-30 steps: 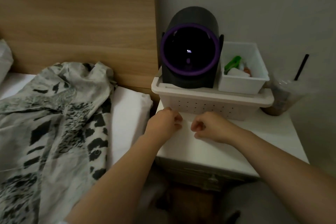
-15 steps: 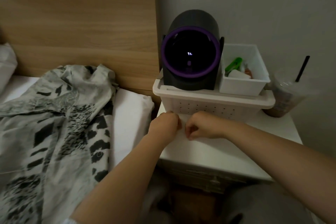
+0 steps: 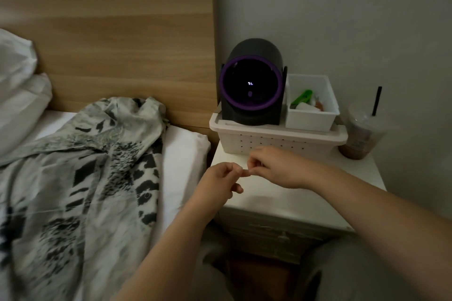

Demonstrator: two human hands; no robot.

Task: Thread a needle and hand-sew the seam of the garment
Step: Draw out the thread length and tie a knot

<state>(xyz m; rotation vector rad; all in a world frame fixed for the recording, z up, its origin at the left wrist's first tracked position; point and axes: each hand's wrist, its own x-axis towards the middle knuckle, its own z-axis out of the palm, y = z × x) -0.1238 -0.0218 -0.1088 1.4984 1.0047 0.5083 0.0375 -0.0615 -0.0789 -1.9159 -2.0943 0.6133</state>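
A grey and white garment (image 3: 80, 178) with black patches lies spread on the bed at the left. A thin pale thread (image 3: 49, 211) runs across it towards my hands. Over the front of the white nightstand (image 3: 293, 200), my left hand (image 3: 220, 178) and my right hand (image 3: 276, 168) meet fingertip to fingertip. Each pinches something very fine with thumb and forefinger. A faint glint at my right fingers looks like the needle (image 3: 261, 164). The thread end at my left fingers is too thin to make out.
A white perforated basket (image 3: 269, 142) on the nightstand holds a dark round device with a purple ring (image 3: 252, 85) and a small white bin (image 3: 310, 120). An iced drink with a straw (image 3: 362, 134) stands at the right. White pillows (image 3: 17, 95) lean against the wooden headboard (image 3: 110, 32).
My hands have come together from a small gap until their fingertips touch, and they have moved a little nearer to me from the basket. The view has tilted upward.
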